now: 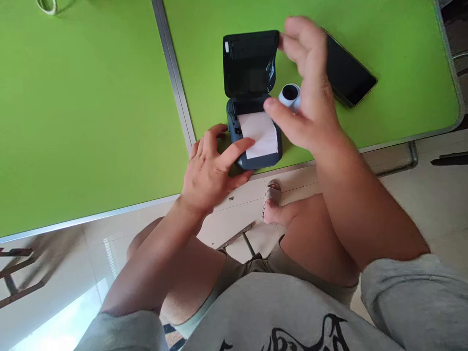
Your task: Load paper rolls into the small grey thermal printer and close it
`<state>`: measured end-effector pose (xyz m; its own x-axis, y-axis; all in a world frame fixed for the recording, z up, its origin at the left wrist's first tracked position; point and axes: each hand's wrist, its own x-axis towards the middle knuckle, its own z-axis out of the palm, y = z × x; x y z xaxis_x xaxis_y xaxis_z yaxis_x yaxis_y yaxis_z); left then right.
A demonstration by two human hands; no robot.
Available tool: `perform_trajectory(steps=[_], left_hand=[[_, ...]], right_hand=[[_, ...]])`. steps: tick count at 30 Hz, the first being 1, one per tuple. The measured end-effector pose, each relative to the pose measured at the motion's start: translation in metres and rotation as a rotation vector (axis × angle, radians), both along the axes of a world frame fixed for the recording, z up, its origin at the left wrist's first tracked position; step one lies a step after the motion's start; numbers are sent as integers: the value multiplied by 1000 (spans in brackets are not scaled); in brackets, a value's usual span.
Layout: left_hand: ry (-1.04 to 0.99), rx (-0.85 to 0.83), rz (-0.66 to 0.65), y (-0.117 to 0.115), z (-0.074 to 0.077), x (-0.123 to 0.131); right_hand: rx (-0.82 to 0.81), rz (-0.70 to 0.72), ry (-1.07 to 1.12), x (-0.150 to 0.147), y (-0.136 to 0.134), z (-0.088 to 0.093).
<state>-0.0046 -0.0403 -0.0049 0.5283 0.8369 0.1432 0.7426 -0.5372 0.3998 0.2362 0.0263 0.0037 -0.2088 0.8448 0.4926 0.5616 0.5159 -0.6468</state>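
Observation:
A small dark portable printer [263, 162] sits near the front edge of the green table, its black lid [246, 68] swung up. White paper [260, 129] lies in its compartment. My left hand [210, 168] grips the printer's left side, thumb over the paper and the other fingers around the casing. Spread out on the right is my right hand [310, 92]. Its fingertips are at the lid's right edge, and its thumb is over the compartment's right rim. Whether the fingertips press on the lid I cannot tell. A small white roll [288, 95] with a dark centre stands beside the printer, partly hidden by my right hand.
A black smartphone [351, 70] lies right of my right hand. The table [91, 122] has a metal seam [171, 63] left of the printer and a metal-trimmed front edge. A pale loop [47, 7] shows at the far left. Below are my legs and the tiled floor [413, 195].

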Motion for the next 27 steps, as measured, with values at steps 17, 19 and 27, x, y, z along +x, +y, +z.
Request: perform_trajectory(steps=[17, 19, 27], left_hand=[[14, 41, 44, 0, -5, 2], [20, 40, 52, 1, -4, 3], [-17, 52, 43, 6, -9, 0]], right_hand=[[-218, -148, -311, -5, -23, 30], [-269, -166, -376, -8, -23, 37], [-331, -194, -450, -13, -22, 42]])
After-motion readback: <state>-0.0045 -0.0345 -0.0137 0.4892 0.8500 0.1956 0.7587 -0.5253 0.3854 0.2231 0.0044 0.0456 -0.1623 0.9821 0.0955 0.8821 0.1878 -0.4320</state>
